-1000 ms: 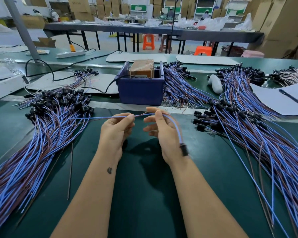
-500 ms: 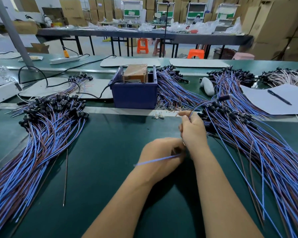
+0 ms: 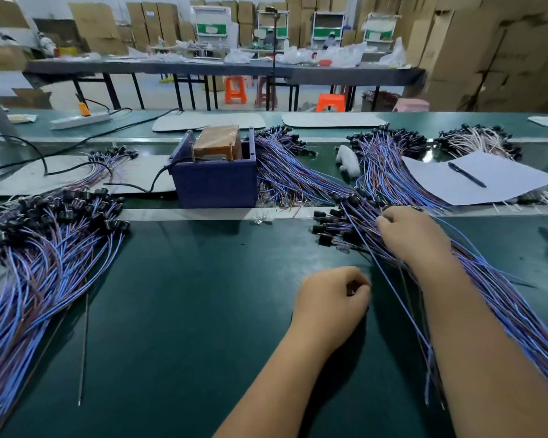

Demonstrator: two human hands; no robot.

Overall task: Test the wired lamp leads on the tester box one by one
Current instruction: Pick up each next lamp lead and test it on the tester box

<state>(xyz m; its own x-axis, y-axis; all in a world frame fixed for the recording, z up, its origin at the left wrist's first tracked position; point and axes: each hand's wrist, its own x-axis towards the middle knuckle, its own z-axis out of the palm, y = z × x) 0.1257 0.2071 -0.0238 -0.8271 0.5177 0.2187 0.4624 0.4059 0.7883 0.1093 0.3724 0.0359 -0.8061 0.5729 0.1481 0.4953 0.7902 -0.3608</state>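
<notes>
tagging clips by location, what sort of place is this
Most likely a factory assembly or testing line. Big piles of wired lamp leads cover a long green workbench, a blue tester box stands on it, and stacked cardboard cartons fill the background.

No legible text, labels or numbers anywhere in view.

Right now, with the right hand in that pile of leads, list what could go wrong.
1. The right hand digs into the tangled right pile of leads; pulling one may drag neighbours out with it.
2. Small clear bulbs lie loose near the tester box; a dragged wire could sweep or crush them.
3. The left hand is curled; whether it holds a wire is unclear.
</notes>
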